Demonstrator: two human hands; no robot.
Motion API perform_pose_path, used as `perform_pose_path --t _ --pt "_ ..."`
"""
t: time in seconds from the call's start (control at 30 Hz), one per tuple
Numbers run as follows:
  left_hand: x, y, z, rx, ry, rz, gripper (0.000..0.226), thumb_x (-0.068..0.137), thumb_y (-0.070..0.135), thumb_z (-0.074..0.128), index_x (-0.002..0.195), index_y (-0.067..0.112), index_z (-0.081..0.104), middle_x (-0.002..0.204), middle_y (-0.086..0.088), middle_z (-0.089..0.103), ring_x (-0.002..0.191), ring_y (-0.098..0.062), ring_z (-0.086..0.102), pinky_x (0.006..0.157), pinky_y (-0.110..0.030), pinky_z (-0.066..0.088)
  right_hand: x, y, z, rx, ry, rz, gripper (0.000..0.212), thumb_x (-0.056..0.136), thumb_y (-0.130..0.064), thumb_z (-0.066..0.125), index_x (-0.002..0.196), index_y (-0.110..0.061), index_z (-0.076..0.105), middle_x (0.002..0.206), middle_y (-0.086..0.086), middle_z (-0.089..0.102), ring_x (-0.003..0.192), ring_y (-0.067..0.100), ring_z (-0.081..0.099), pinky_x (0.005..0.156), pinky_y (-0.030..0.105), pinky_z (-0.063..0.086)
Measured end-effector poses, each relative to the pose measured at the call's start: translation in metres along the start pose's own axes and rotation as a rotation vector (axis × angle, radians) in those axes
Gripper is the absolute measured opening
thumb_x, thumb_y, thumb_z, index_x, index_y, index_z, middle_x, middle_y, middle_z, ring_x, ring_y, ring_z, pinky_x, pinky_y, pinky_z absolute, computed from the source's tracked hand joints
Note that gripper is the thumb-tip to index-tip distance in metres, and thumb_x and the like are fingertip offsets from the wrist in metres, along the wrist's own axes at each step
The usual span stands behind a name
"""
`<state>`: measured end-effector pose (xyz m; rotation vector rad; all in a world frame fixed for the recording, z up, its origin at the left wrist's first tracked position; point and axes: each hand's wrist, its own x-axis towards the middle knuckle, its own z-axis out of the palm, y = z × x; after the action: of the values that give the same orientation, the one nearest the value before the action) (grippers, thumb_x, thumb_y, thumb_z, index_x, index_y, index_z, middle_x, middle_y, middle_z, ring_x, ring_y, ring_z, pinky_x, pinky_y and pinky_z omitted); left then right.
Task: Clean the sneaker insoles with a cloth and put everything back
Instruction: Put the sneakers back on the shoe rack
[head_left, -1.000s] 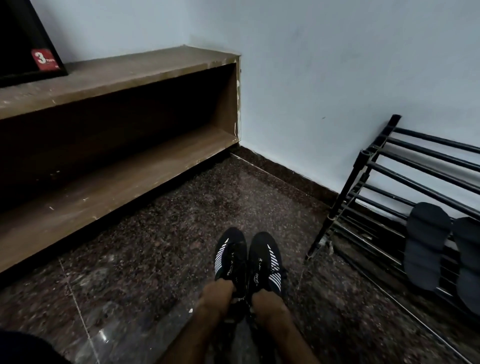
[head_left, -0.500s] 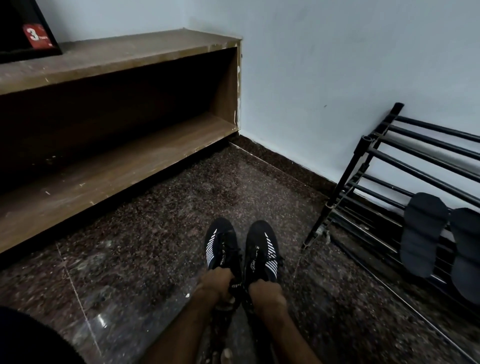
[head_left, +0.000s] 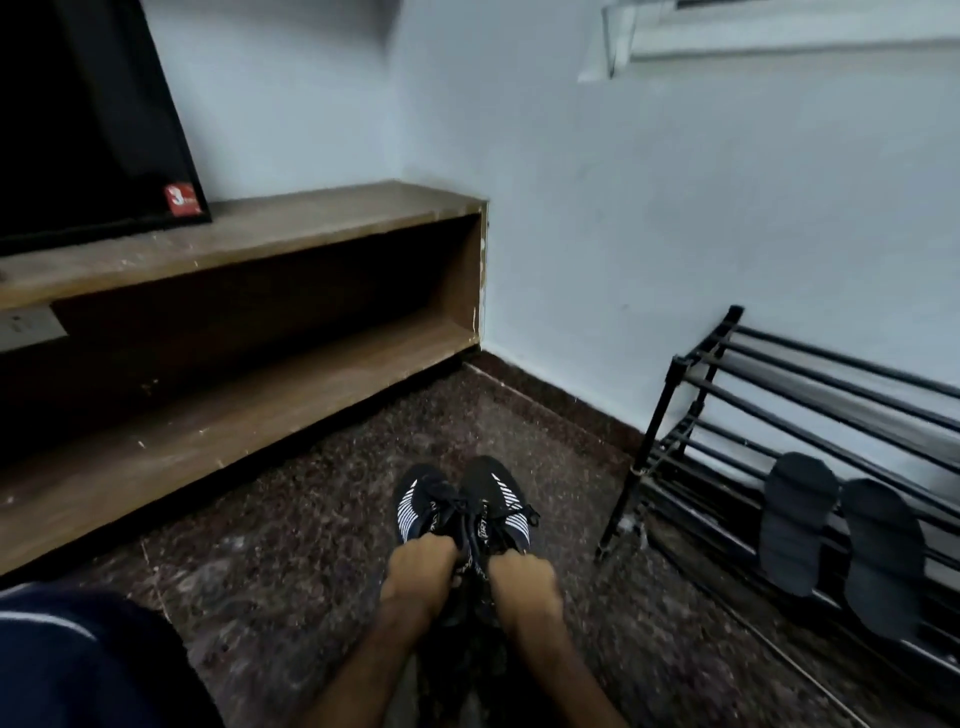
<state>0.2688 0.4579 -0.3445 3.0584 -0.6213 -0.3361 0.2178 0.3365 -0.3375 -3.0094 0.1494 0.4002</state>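
Two black sneakers with white stripes stand side by side on the dark floor, the left sneaker (head_left: 415, 506) and the right sneaker (head_left: 498, 499), toes pointing away from me. My left hand (head_left: 421, 566) grips the left sneaker at its opening. My right hand (head_left: 522, 577) grips the right sneaker the same way. Both heels are hidden behind my hands and forearms. Two dark insoles (head_left: 797, 519) (head_left: 883, 556) lean on the black metal shoe rack (head_left: 675, 395) at the right. No cloth is in view.
A low wooden shelf unit (head_left: 249, 332) runs along the left wall, with a black TV (head_left: 88, 119) on top. The pale wall meets the speckled granite floor (head_left: 311, 519) behind the sneakers. My dark-clothed knee (head_left: 78, 660) fills the lower left corner.
The view has tilted upward, showing more wall and the TV. My hands still grip the two sneakers, which look slightly raised and blurred with motion.
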Motion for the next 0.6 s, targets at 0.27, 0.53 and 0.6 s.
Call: perform_pose_path --t 0.27,0.53,0.6 --pt "-0.048 0.001 -0.150 0.070 0.334 0.112 0.024 0.098 0.029 0.051 0.116 0.022 0.065 0.114 -0.008 0.068 0.109 -0.031 0.063 0.084 -0.040 0.047 -0.054 -0.008 -0.147 -0.183 0.326 -0.030 0.028 0.094 -0.003 0.045 0.112 -0.007 0.066 0.118 0.013 0.066 0.109 0.036 0.065 0.084 0.042 0.053" --pt "-0.078 0.060 -0.308 0.014 0.573 0.380 0.022 0.093 0.035 0.061 0.109 0.023 0.069 0.104 -0.011 0.070 0.103 -0.034 0.065 0.080 -0.039 0.048 -0.140 0.046 -0.297 -0.233 0.567 0.078 0.022 0.093 -0.016 0.055 0.111 -0.009 0.065 0.114 0.013 0.067 0.105 0.034 0.064 0.080 0.037 0.051" --pt "-0.076 0.090 -0.326 -0.032 0.591 0.460 0.021 0.092 0.038 0.063 0.107 0.024 0.070 0.101 -0.012 0.070 0.102 -0.035 0.065 0.080 -0.038 0.048 -0.160 0.074 -0.312 -0.224 0.579 0.145 0.023 0.093 -0.020 0.055 0.112 -0.010 0.064 0.114 0.012 0.066 0.105 0.034 0.063 0.080 0.037 0.049"
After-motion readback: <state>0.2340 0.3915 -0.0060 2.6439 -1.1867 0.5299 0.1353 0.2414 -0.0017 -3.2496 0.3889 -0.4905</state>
